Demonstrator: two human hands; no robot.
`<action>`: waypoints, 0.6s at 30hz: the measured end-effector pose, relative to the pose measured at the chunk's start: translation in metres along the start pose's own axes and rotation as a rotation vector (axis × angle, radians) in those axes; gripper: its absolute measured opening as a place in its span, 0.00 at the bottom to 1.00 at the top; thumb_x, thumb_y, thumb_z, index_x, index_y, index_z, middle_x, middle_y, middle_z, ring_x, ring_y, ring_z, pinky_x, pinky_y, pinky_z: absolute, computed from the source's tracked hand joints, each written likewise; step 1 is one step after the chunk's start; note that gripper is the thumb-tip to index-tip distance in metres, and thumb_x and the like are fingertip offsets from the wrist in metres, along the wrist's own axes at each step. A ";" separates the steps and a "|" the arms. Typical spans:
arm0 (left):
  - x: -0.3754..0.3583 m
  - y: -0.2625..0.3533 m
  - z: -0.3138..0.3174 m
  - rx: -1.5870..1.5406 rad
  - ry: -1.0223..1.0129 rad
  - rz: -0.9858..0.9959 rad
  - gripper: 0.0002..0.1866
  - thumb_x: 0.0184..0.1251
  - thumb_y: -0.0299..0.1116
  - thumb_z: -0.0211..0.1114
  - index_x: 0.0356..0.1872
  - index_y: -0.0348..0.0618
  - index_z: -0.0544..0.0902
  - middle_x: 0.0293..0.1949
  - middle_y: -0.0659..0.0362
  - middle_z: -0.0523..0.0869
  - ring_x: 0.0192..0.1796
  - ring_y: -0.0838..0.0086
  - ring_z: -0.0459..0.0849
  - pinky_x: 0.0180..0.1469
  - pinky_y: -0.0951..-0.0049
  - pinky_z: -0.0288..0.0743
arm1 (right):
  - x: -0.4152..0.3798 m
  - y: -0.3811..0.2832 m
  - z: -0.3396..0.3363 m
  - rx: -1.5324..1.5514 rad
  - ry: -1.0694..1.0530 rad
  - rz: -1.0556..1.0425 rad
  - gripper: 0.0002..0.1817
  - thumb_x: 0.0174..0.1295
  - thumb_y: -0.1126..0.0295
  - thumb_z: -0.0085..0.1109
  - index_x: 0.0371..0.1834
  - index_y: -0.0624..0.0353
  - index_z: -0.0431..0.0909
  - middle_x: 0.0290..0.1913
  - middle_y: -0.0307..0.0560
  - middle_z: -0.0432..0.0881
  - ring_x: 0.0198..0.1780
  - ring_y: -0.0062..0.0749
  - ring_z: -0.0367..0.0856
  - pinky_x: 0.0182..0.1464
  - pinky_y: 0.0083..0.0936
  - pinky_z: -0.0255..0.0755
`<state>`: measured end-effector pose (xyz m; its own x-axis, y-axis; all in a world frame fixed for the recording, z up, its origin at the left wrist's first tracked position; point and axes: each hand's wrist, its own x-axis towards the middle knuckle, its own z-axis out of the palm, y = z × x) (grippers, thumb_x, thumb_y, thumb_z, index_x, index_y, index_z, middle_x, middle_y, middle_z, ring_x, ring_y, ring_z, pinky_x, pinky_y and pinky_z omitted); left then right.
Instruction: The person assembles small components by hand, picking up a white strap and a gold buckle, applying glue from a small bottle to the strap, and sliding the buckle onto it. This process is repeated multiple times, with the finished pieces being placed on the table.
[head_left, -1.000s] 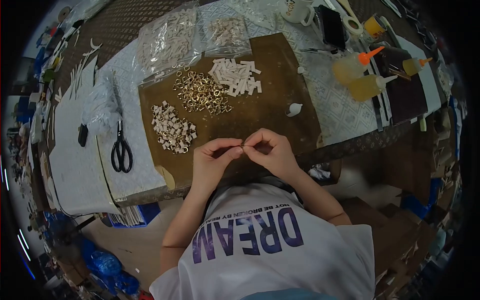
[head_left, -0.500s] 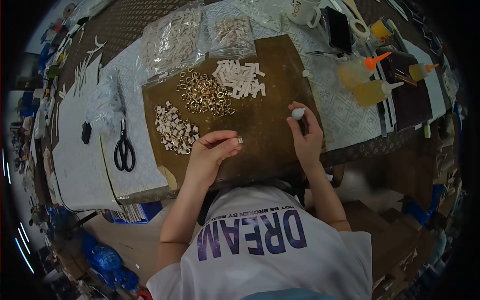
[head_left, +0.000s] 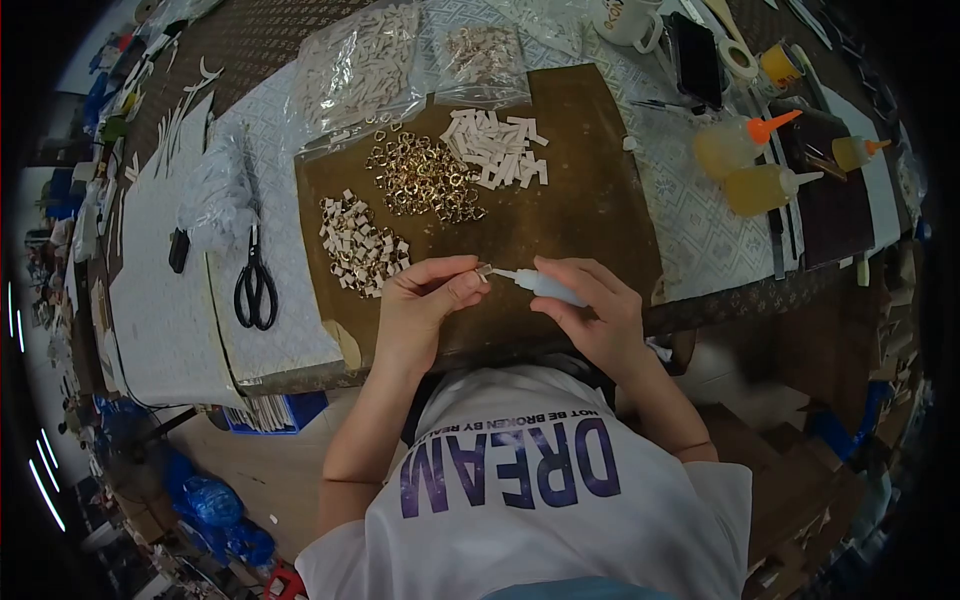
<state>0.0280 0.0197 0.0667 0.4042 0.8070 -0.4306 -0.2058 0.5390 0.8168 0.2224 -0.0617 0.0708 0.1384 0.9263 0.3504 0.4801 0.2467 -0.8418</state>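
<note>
Nozzle [head_left: 505, 273] of a small white bottle [head_left: 552, 287] points leftward at a small pale piece [head_left: 485, 271], just in front of the wearer's body and over the near part of a brown mat [head_left: 590, 150]. Tip and piece lie very close; whether they touch is too fine to make out. Bottle's long axis runs nearly level across the view, nozzle end slightly farther from the body than the base. Piece sits just beyond the left fingertips, on the side facing the right hand [head_left: 608, 312]. Left hand [head_left: 418, 305] is the nearer one, already gripping it.

Left hand: thumb and forefinger pinched together on the piece, wrist low, forearm rising from lower left. Right hand: thumb on the near side, fingers along the far side, clamped around the bottle body; forearm angles in from lower right. Base of bottle partly hidden in that grip.

On the mat beyond the left hand: pile of pale-tabbed metal pieces [head_left: 358, 245], then gold-coloured rings [head_left: 425, 178], then white strips [head_left: 500, 148]. Black-handled scissors [head_left: 255, 295] lie left of the mat on the desk [head_left: 290, 350]. Two yellowish bottles [head_left: 757, 190] stand or lie to the right, well apart from both hands; which is unclear.
</note>
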 end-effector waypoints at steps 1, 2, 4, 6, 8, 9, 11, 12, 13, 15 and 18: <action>-0.001 0.000 0.000 -0.002 0.002 0.002 0.11 0.58 0.22 0.65 0.43 0.34 0.82 0.38 0.53 0.86 0.38 0.72 0.85 0.41 0.77 0.80 | 0.000 -0.001 0.001 -0.006 -0.005 -0.001 0.22 0.47 0.76 0.69 0.48 0.58 0.78 0.41 0.46 0.80 0.38 0.34 0.81 0.36 0.24 0.78; -0.001 0.000 0.000 -0.004 0.003 0.004 0.10 0.58 0.22 0.65 0.42 0.34 0.82 0.38 0.53 0.86 0.38 0.72 0.85 0.41 0.77 0.80 | 0.001 -0.002 0.001 -0.012 -0.010 -0.003 0.21 0.48 0.76 0.69 0.48 0.58 0.78 0.41 0.46 0.80 0.38 0.34 0.81 0.36 0.24 0.78; -0.002 -0.001 0.000 -0.005 0.005 0.010 0.10 0.58 0.21 0.65 0.42 0.34 0.82 0.38 0.53 0.86 0.38 0.72 0.85 0.41 0.77 0.80 | 0.002 -0.003 0.002 -0.025 -0.024 0.001 0.21 0.48 0.76 0.69 0.48 0.59 0.78 0.41 0.47 0.80 0.38 0.34 0.81 0.36 0.24 0.78; -0.002 -0.002 -0.001 -0.005 0.004 0.018 0.10 0.58 0.21 0.65 0.42 0.34 0.82 0.38 0.53 0.86 0.38 0.72 0.85 0.41 0.77 0.80 | 0.003 -0.005 0.003 -0.032 -0.037 0.004 0.21 0.48 0.77 0.68 0.48 0.59 0.78 0.40 0.47 0.80 0.38 0.34 0.81 0.35 0.25 0.78; -0.002 -0.003 -0.002 0.001 0.001 0.025 0.10 0.58 0.21 0.65 0.42 0.34 0.82 0.37 0.53 0.86 0.38 0.72 0.85 0.41 0.77 0.80 | 0.004 -0.006 0.003 -0.033 -0.049 0.006 0.21 0.49 0.76 0.68 0.48 0.59 0.77 0.40 0.47 0.79 0.37 0.35 0.81 0.35 0.25 0.78; -0.002 -0.004 -0.003 0.005 -0.001 0.028 0.10 0.58 0.21 0.65 0.42 0.34 0.82 0.37 0.53 0.86 0.38 0.72 0.85 0.41 0.77 0.80 | 0.004 -0.007 0.003 -0.040 -0.058 0.006 0.21 0.49 0.77 0.68 0.48 0.59 0.77 0.40 0.47 0.79 0.37 0.35 0.80 0.34 0.25 0.78; -0.002 -0.005 -0.002 0.011 0.000 0.026 0.10 0.57 0.21 0.65 0.41 0.34 0.82 0.37 0.53 0.86 0.38 0.73 0.85 0.41 0.77 0.80 | 0.004 -0.007 0.003 -0.053 -0.076 0.007 0.20 0.50 0.77 0.67 0.49 0.59 0.77 0.40 0.47 0.79 0.36 0.35 0.80 0.33 0.25 0.77; -0.002 -0.005 -0.002 0.014 0.001 0.025 0.10 0.57 0.21 0.66 0.41 0.34 0.82 0.37 0.53 0.86 0.37 0.73 0.85 0.41 0.77 0.80 | 0.004 -0.008 0.003 -0.057 -0.083 0.010 0.20 0.50 0.76 0.67 0.49 0.59 0.77 0.39 0.47 0.79 0.36 0.36 0.80 0.34 0.26 0.77; -0.002 -0.006 -0.003 0.029 -0.006 0.033 0.10 0.57 0.21 0.66 0.41 0.34 0.82 0.36 0.54 0.86 0.37 0.74 0.85 0.41 0.78 0.80 | 0.004 -0.009 0.002 -0.062 -0.090 0.013 0.20 0.50 0.76 0.67 0.49 0.59 0.76 0.39 0.47 0.79 0.36 0.37 0.80 0.34 0.26 0.76; -0.001 -0.008 -0.005 0.058 -0.019 0.048 0.09 0.57 0.21 0.66 0.41 0.34 0.83 0.36 0.54 0.86 0.37 0.74 0.85 0.41 0.78 0.79 | 0.004 -0.011 0.002 -0.086 -0.118 0.017 0.20 0.51 0.76 0.66 0.49 0.60 0.76 0.38 0.47 0.78 0.36 0.38 0.79 0.35 0.27 0.75; 0.000 -0.012 -0.008 0.090 -0.049 0.074 0.09 0.57 0.21 0.66 0.40 0.33 0.83 0.35 0.55 0.86 0.36 0.75 0.84 0.40 0.79 0.79 | 0.005 -0.016 -0.001 -0.170 -0.168 0.001 0.20 0.51 0.75 0.66 0.49 0.60 0.75 0.38 0.47 0.77 0.37 0.39 0.78 0.36 0.28 0.74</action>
<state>0.0233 0.0152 0.0537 0.4341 0.8299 -0.3504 -0.1567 0.4526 0.8778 0.2161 -0.0615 0.0858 -0.0005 0.9645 0.2641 0.6210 0.2073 -0.7559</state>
